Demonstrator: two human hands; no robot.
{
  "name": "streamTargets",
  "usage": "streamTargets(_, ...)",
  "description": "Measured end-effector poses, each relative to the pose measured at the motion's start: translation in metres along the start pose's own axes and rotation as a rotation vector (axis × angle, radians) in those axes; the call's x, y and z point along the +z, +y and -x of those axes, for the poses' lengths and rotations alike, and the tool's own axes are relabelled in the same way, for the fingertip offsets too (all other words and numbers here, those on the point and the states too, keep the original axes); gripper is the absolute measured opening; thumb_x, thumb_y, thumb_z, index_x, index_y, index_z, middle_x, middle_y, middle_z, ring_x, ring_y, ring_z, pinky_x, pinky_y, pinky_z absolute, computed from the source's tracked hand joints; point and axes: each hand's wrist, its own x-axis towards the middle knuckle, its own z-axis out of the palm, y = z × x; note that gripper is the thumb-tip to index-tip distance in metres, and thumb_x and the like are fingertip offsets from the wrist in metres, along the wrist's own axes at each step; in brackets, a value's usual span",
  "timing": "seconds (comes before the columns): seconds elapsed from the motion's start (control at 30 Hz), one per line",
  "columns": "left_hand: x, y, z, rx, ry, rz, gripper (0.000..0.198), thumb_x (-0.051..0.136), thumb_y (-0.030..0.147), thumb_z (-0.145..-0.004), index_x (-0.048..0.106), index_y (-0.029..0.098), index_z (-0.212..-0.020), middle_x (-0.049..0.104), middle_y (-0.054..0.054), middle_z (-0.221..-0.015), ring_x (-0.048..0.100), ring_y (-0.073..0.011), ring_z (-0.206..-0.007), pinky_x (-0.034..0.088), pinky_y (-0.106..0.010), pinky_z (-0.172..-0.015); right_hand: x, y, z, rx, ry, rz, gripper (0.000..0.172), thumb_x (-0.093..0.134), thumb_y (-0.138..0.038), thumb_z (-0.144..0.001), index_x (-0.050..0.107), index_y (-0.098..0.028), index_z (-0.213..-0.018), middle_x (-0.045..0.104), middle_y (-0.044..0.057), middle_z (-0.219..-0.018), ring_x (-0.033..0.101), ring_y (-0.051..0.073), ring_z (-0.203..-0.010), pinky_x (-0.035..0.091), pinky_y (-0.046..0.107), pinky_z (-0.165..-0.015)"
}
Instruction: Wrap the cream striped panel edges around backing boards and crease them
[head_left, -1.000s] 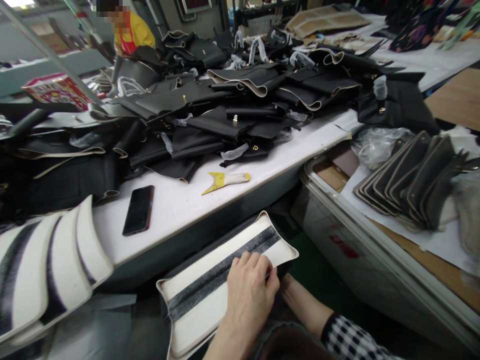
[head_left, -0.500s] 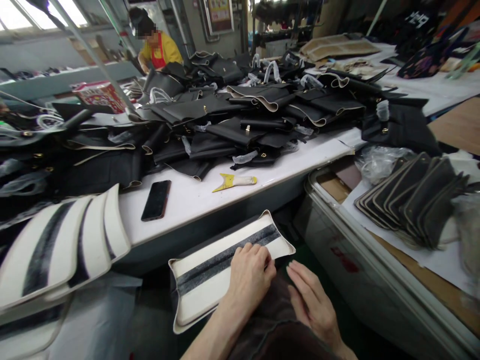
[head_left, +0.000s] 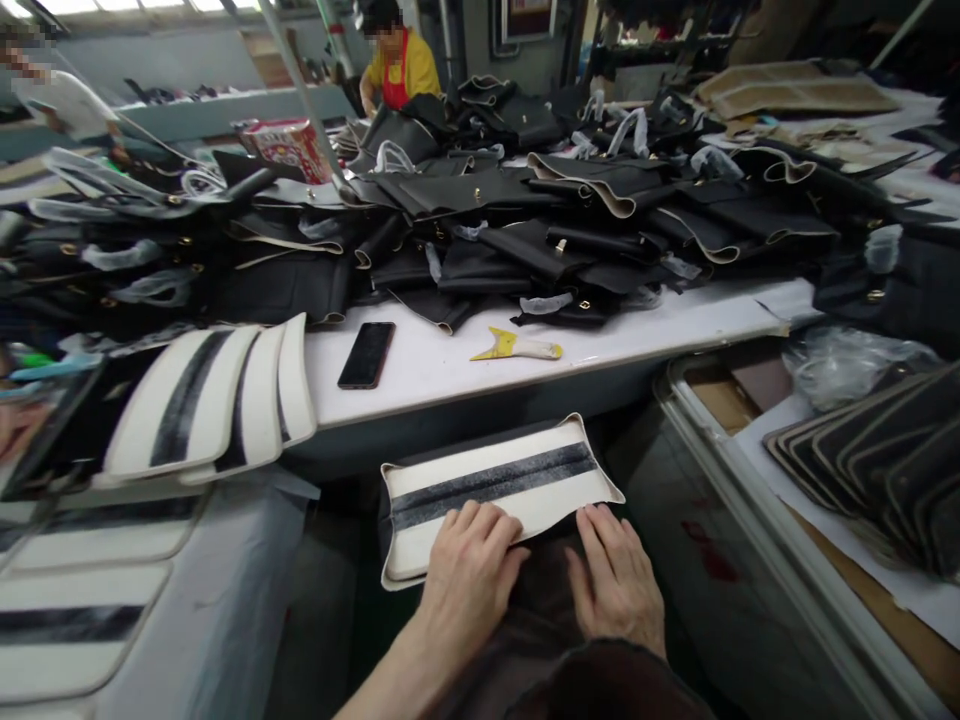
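A black bag piece [head_left: 385, 500] lies at my lap, its cream panel [head_left: 420, 553] facing up with a dark stripe along the middle and raised corners. My left hand [head_left: 472, 560] bends its fingers over the near edge of the panel; the thumb is on the near side and what lies beneath the fingers is hidden. At the near right corner, my right hand [head_left: 619, 575] touches the edge with stretched fingertips, its thumb held apart.
Ahead, black bags [head_left: 450, 200] are heaped on a white table [head_left: 450, 375], with a phone [head_left: 367, 355] and a yellow-and-white tool [head_left: 517, 345] before them. Striped cream panels [head_left: 195, 400] overlap at left. Dark panels [head_left: 862, 450] stand in a row at right. Two people work farther back.
My left hand has moved from the panel's middle to its near edge. My right hand has come onto the near right corner. The view has swung left.
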Motion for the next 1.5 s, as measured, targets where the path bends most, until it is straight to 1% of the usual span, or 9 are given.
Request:
streamTargets(0.17,0.009,-0.013,0.004,0.003,-0.012,-0.056,0.017,0.046,0.026,-0.098,0.057,0.021,-0.086,0.06,-0.002,-0.089,0.05,-0.0211,-0.085,0.039,-0.038,-0.074,0.005,-0.016,-0.002,0.047,0.063,-0.034,0.062,0.058,-0.023,-0.09,0.037,-0.016,-0.149,0.056,0.016,-0.133,0.054,0.035,-0.122,0.044,0.051,-0.103)
streamTargets(0.33,0.006,-0.016,0.007,0.059,-0.038,-0.006,0.012,0.062,0.033,-0.09,0.058,0.022,-0.094,0.06,-0.002,-0.094,0.051,-0.0218,-0.089,0.042,-0.038,-0.077,0.006,-0.03,-0.007,0.101,0.052,-0.084,0.065,0.061,-0.018,-0.089,0.036,-0.019,-0.15,0.055,0.017,-0.131,0.053,0.035,-0.122,0.047,0.052,-0.1)
streamTargets(0.5,0.002,-0.016,0.011,0.052,-0.061,-0.008,0.015,0.061,0.016,-0.088,0.057,0.022,-0.1,0.059,-0.002,-0.097,0.05,-0.0219,-0.089,0.044,-0.038,-0.079,0.002,-0.026,-0.013,0.09,0.017,-0.089,0.065,0.061,-0.015,-0.089,0.038,-0.027,-0.148,0.058,0.013,-0.123,0.056,0.033,-0.115,0.044,0.056,-0.103)
streamTargets(0.6,0.001,-0.017,0.014,0.037,-0.07,0.039,0.02,0.061,0.013,-0.087,0.056,0.023,-0.104,0.059,-0.002,-0.101,0.051,-0.0217,-0.092,0.045,-0.038,-0.081,-0.001,-0.022,-0.019,0.035,-0.042,-0.097,0.064,0.061,-0.014,-0.088,0.04,-0.03,-0.147,0.057,0.012,-0.124,0.055,0.032,-0.115,0.041,0.058,-0.105)
streamTargets(0.73,-0.004,-0.025,0.017,-0.062,-0.089,0.167,0.032,0.072,0.018,-0.08,0.054,0.023,-0.106,0.06,0.0,-0.104,0.054,-0.0211,-0.096,0.046,-0.036,-0.084,-0.002,-0.027,-0.028,-0.05,-0.073,-0.196,0.061,0.06,-0.011,-0.088,0.043,-0.03,-0.144,0.058,0.01,-0.123,0.052,0.032,-0.12,0.04,0.055,-0.106)
streamTargets(0.87,-0.014,-0.032,0.017,-0.1,-0.134,0.211,0.033,0.077,0.015,-0.074,0.054,0.023,-0.097,0.057,0.001,-0.104,0.056,-0.018,-0.092,0.047,-0.031,-0.08,0.002,-0.038,-0.035,-0.1,-0.034,-0.317,0.048,0.06,-0.007,-0.086,0.056,-0.025,-0.131,0.062,0.008,-0.108,0.057,0.026,-0.107,0.043,0.052,-0.104)
streamTargets(1.03,-0.016,-0.03,0.018,-0.072,-0.146,0.155,0.031,0.076,0.017,-0.076,0.054,0.023,-0.096,0.056,0.002,-0.103,0.057,-0.0168,-0.091,0.046,-0.029,-0.079,0.006,-0.043,-0.035,-0.083,0.033,-0.372,0.034,0.061,-0.003,-0.085,0.064,-0.021,-0.113,0.062,0.007,-0.097,0.057,0.025,-0.099,0.047,0.048,-0.094)
streamTargets(1.23,-0.013,-0.029,0.02,-0.047,-0.153,0.107,0.029,0.076,0.021,-0.077,0.054,0.022,-0.096,0.056,0.002,-0.104,0.056,-0.0173,-0.091,0.046,-0.029,-0.079,0.009,-0.039,-0.033,-0.138,0.137,-0.495,0.04,0.062,0.005,-0.082,0.067,-0.019,-0.113,0.067,0.005,-0.092,0.059,0.022,-0.092,0.05,0.039,-0.081)
streamTargets(1.5,-0.014,-0.031,0.019,-0.022,-0.162,0.082,0.025,0.067,0.014,-0.08,0.054,0.022,-0.099,0.057,0.001,-0.108,0.057,-0.0181,-0.097,0.046,-0.029,-0.083,-0.003,-0.024,-0.032,-0.264,0.035,-0.614,0.039,0.06,0.004,-0.082,0.066,-0.017,-0.115,0.068,0.006,-0.095,0.061,0.022,-0.095,0.051,0.039,-0.082)
